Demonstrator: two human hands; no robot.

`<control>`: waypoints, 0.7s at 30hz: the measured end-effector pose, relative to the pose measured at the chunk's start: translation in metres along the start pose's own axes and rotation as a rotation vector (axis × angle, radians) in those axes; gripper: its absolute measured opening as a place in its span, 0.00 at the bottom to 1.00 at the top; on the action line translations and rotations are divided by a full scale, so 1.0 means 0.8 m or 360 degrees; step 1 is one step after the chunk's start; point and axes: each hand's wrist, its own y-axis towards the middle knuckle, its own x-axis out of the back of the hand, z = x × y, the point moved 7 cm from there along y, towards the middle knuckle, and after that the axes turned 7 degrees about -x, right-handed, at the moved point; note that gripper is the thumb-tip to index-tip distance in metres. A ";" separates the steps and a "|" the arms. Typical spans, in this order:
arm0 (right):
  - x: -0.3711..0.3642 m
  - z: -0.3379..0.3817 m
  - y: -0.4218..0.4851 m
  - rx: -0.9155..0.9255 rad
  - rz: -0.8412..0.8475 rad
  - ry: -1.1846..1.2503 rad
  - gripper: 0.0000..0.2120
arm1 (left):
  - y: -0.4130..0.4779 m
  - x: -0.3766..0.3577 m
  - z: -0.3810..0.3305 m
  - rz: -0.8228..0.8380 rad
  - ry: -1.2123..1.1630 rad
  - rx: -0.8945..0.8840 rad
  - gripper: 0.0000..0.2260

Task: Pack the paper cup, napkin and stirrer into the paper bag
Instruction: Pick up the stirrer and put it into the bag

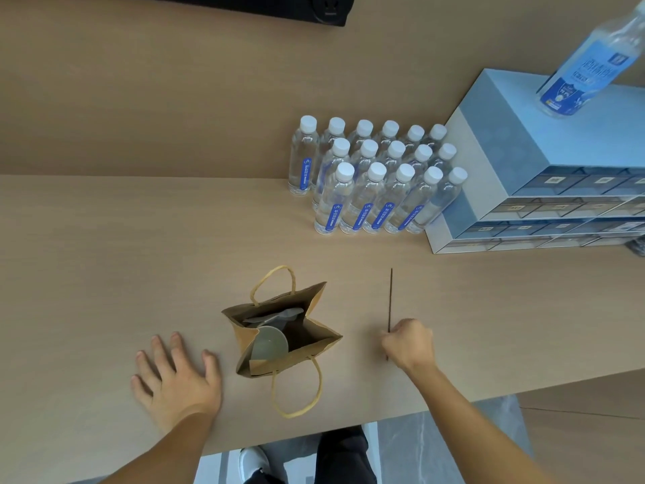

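A brown paper bag [316,340] with twine handles stands open near the table's front edge. Inside it lie a pale paper cup [269,342] on its side and a grey-white napkin [279,316] behind it. A thin dark stirrer [390,295] lies on the table to the right of the bag, pointing away from me. My right hand [410,342] pinches the stirrer near its near end. My left hand [176,375] rests flat on the table left of the bag, fingers spread, not touching the bag.
Several small water bottles [370,176] stand in rows at the back of the table [104,256]. A grey drawer unit [530,176] sits at the right with a large bottle [593,61] on top. The table's front edge runs just below my hands.
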 end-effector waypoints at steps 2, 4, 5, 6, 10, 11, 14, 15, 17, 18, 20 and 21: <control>0.021 0.042 -0.037 0.0189 -0.0106 0.0329 0.08 | -0.001 0.001 0.000 -0.0007 -0.0004 0.0001 0.29; 0.053 0.086 -0.086 0.0446 -0.0232 0.0652 0.06 | -0.001 0.001 0.000 -0.0006 -0.0009 -0.0005 0.30; 0.070 0.108 -0.114 0.0620 -0.0273 0.0795 0.04 | -0.002 0.001 0.000 -0.0002 -0.0008 -0.0005 0.30; 0.085 0.130 -0.142 0.0819 -0.0291 0.0917 0.03 | -0.001 0.002 0.000 0.0005 -0.0003 -0.0008 0.30; 0.106 0.188 -0.215 0.1386 -0.0276 0.1049 0.02 | -0.001 0.001 -0.001 0.0032 0.0034 -0.0013 0.30; 0.101 0.194 -0.219 0.1410 -0.0251 0.1020 0.02 | 0.000 0.001 -0.001 0.0037 0.0044 -0.0014 0.30; 0.085 0.203 -0.218 0.1396 -0.0194 0.0968 0.03 | -0.001 0.000 0.000 0.0027 0.0027 -0.0018 0.30; 0.081 0.205 -0.216 0.1407 -0.0165 0.0946 0.04 | -0.001 0.001 0.000 0.0028 0.0019 -0.0016 0.30; 0.074 0.209 -0.213 0.1439 -0.0086 0.0876 0.04 | -0.002 0.002 -0.001 0.0035 0.0012 -0.0011 0.30; 0.073 0.209 -0.211 0.1441 -0.0052 0.0853 0.03 | -0.001 0.002 -0.001 0.0042 0.0012 -0.0013 0.30; 0.073 0.205 -0.206 0.1414 -0.0029 0.0871 0.02 | -0.001 0.003 -0.002 0.0055 0.0017 -0.0016 0.30; 0.075 0.201 -0.206 0.1404 -0.0035 0.0886 0.02 | -0.002 0.003 -0.002 0.0053 0.0021 -0.0016 0.30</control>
